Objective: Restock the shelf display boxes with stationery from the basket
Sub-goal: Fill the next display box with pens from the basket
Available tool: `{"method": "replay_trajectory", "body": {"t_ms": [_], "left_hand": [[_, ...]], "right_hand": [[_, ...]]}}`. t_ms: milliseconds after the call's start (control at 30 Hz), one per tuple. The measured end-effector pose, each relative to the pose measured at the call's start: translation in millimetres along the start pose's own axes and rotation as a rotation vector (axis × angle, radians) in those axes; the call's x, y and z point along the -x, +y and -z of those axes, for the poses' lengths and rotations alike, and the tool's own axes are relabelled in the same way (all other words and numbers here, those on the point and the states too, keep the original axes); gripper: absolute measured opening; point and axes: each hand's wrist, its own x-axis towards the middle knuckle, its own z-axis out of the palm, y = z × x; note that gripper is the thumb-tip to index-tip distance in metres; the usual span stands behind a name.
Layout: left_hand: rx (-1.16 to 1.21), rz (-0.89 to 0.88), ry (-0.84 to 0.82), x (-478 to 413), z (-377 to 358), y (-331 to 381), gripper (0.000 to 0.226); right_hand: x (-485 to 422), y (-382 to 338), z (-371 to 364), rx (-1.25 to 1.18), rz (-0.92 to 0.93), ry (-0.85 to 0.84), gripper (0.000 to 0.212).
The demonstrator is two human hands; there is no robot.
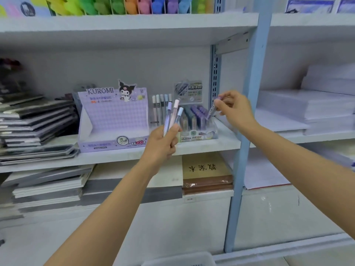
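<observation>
risk: right hand point(235, 108) pinches 1 tube point(211, 111) over rh box point(198, 123), rows packed; may topple. left hand point(163, 143) fists 3 tubes point(172, 116), loose fan could slip.

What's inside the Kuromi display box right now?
The purple Kuromi box shows only its bare patterned back panel; no stock rises above the front lip. The tray floor behind that lip is hidden.

Light: bright, even, cool; prob. overhead, source not in frame.
Shadows: soft, under the upper shelf point(134, 29) and below the middle shelf point(115, 156).
Glare: none strong.
Blur: corners and far-left stacks point(34, 123) smeared; box print partly unreadable.
Distortion: wide-angle; upright post point(247, 131) leans.
</observation>
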Motion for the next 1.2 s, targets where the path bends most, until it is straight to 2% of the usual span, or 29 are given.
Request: {"method": "replay_trajectory", "body": {"t_ms": [333, 600, 733, 867, 1033, 1100, 1200], "left_hand": [[-0.031, 0.006, -0.030, -18, 5, -5, 0.028], [-0.039, 0.017, -0.031, -27, 11, -11, 0.032], [-0.062, 0.011, -0.028, -29, 10, -13, 0.038], [-0.068, 0.022, -0.039, -29, 8, -14, 0.037], [-0.060, 0.021, -0.043, -30, 9, -13, 0.037], [-0.058, 0.015, -0.043, -31, 9, -13, 0.035], [-0.063, 0.018, -0.039, -31, 7, -14, 0.031]], "right_hand": [[-16, 35, -17, 0.212, -0.077, -0.066, 0.010], [-26, 36, -18, 0.331, 0.034, -0.166, 0.020], [-27, 43, -24, 0.396, 0.110, -0.124, 0.019], [-30, 50, -27, 0.458, 0.111, -0.089, 0.025], [-31, 53, -21, 0.417, 0.167, -0.075, 0.004], [-31, 53, -17, 0.398, 0.193, -0.102, 0.010], [-28, 54, -16, 0.433, 0.212, -0.160, 0.007]]}}
